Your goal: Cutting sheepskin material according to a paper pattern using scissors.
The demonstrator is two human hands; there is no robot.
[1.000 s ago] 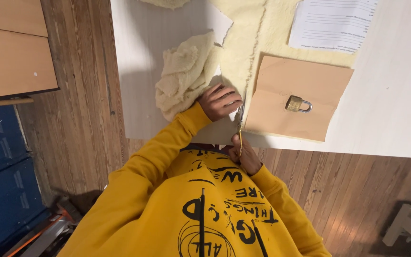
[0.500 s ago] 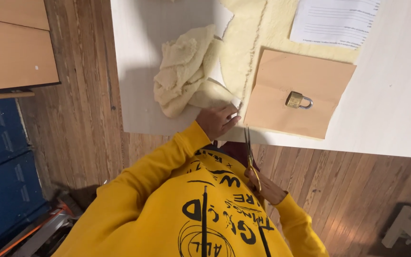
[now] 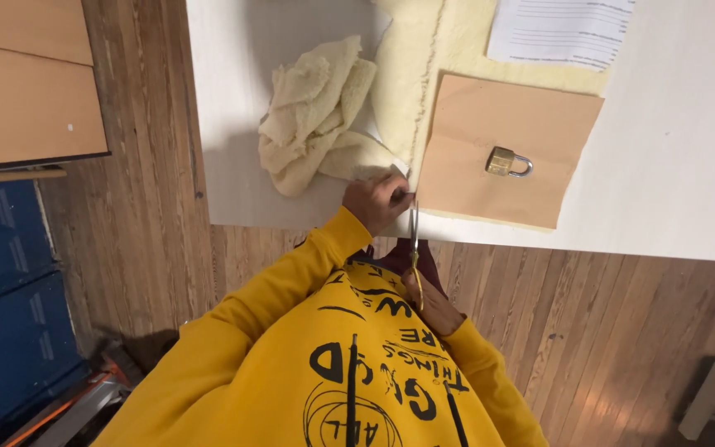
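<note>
Your left hand (image 3: 376,201) rests at the near edge of the white bench (image 3: 672,190), fingers curled and pressed down on the edge of the cream fleece fabric (image 3: 411,91), right where a white scrap of paper shows at its corner. Your right hand (image 3: 434,308) sits lower, off the bench and close to your yellow sweatshirt (image 3: 324,364), gripped around the handles of a pair of scissors (image 3: 415,257). The blades point up toward the bench edge, their tips just beside your left hand's fingers; whether they are biting into the fabric you cannot tell from here.

A loose, crumpled piece of the same cream fabric (image 3: 316,112) lies bunched on the bench just beyond your left hand. To the right of that hand, a tan paper pattern piece (image 3: 490,124) lies flat on the fleece, weighted by a brass padlock (image 3: 506,161) that rests near its middle. A printed white sheet (image 3: 560,29) lies at the far edge, overlapping the fleece. Below the bench the floor is wooden planks (image 3: 606,331).
</note>
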